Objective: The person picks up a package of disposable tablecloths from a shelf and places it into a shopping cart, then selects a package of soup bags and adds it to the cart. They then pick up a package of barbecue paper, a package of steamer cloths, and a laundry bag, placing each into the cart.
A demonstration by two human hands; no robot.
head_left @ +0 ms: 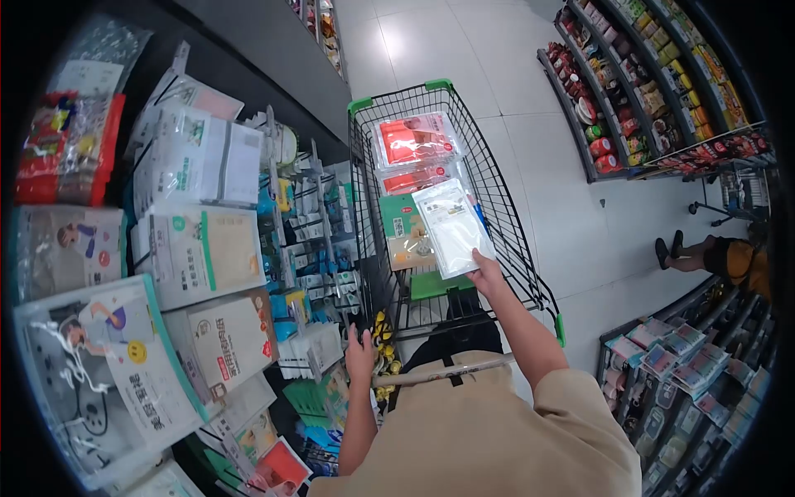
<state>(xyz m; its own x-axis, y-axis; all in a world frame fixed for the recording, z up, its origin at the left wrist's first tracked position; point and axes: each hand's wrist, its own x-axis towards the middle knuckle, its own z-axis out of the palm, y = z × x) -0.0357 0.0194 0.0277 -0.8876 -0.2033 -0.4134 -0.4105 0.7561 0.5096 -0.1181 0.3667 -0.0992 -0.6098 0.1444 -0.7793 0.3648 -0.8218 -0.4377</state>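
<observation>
My right hand [487, 272] grips the lower corner of a flat white plastic package [451, 228], holding it over the shopping cart [507, 214]. In the cart, beyond and beside that package, lie red-and-clear packages [416, 139] and a green-and-tan package [404, 236]. My left hand [359, 356] is raised at the left end of the cart's handle bar [447, 369], close to the hanging goods. Its fingers point away from me, somewhat apart, and nothing shows in them.
Hanging packaged goods [211, 248] line the left side, close to the cart. Food shelves [646, 83] stand at the upper right. A rack of boxed goods [687, 356] is at the lower right. Another person's legs [691, 253] and another cart [741, 190] show at the right.
</observation>
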